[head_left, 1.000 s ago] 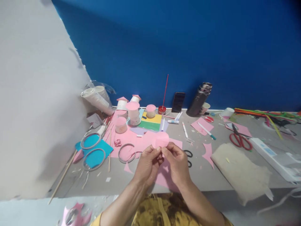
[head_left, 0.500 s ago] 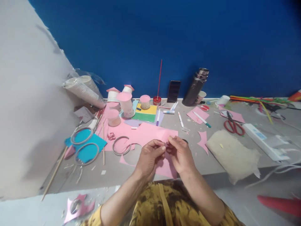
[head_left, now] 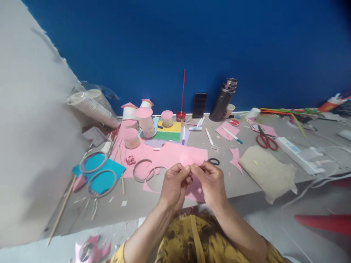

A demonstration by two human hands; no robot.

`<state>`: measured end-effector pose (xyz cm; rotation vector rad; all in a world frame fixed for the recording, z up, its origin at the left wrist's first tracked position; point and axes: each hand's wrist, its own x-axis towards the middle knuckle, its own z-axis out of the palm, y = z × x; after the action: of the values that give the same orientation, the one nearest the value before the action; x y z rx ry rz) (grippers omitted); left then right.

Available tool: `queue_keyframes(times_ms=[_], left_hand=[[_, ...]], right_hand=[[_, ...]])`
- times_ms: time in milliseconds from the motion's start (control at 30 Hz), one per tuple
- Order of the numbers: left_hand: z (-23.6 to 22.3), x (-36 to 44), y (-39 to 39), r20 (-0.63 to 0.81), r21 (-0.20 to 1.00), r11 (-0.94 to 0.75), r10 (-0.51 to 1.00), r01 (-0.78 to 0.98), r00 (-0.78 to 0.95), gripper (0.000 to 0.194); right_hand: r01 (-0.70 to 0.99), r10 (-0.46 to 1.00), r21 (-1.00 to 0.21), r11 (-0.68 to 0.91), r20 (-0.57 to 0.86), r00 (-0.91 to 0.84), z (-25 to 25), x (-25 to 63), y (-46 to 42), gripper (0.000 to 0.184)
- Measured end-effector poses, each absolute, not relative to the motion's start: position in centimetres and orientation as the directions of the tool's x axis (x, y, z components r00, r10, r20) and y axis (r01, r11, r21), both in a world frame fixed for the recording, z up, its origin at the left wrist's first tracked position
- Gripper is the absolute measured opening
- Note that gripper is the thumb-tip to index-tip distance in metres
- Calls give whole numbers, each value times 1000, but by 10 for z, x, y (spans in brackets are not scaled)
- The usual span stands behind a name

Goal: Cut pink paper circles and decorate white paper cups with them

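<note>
My left hand [head_left: 174, 184] and my right hand [head_left: 210, 181] meet above the front of the table, thumbs and fingertips pinched together. Between them is a piece of pink paper [head_left: 187, 158], slightly paler than the large pink sheet [head_left: 167, 155] behind it. The fingers cover its lower part, and its outline blends into the sheet. Just beyond my right hand, a black scissor handle [head_left: 214, 161] shows. To the left of my left hand lies a grey ring [head_left: 134, 171] on pink paper.
Several pink-topped paper cups [head_left: 131, 138] stand at back left, near stacked cups [head_left: 91, 107]. Two more rings rest on blue sheets [head_left: 116, 168]. A dark flask [head_left: 222, 102] leans against the wall. Red-handled scissors [head_left: 270, 143], a beige packet [head_left: 267, 171] and a power strip [head_left: 297, 155] lie right.
My right hand has come down and closer to my left, and the thumbs now almost touch at the pink paper. The black scissor handle shows more. The view has shifted slightly.
</note>
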<state>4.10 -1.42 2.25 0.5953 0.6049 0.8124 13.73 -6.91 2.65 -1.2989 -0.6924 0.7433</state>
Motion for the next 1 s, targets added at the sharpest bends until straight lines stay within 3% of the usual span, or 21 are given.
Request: queue_keyframes(times_ms=[200, 367, 567, 733, 1000], left_hand=[[19, 30, -13, -245, 595, 663, 687, -453, 684, 32], [13, 33, -15, -263, 458, 783, 571, -420, 778, 27], [12, 41, -17, -269, 408, 835, 496, -368, 826, 33], [13, 43, -14, -294, 410, 839, 493, -358, 819, 33], [19, 52, -9, -407, 450, 826, 528, -339, 746, 21]], right_hand=[[-447, 885, -887, 116, -112, 453, 26, 137, -72, 38], [-507, 855, -852, 127, -165, 492, 27, 138, -77, 34], [-428, 854, -897, 109, -136, 502, 28, 154, -82, 36], [-212, 786, -969, 128, -32, 618, 25, 172, -81, 43], [7, 787, -999, 38, 34, 616, 32, 180, -77, 40]])
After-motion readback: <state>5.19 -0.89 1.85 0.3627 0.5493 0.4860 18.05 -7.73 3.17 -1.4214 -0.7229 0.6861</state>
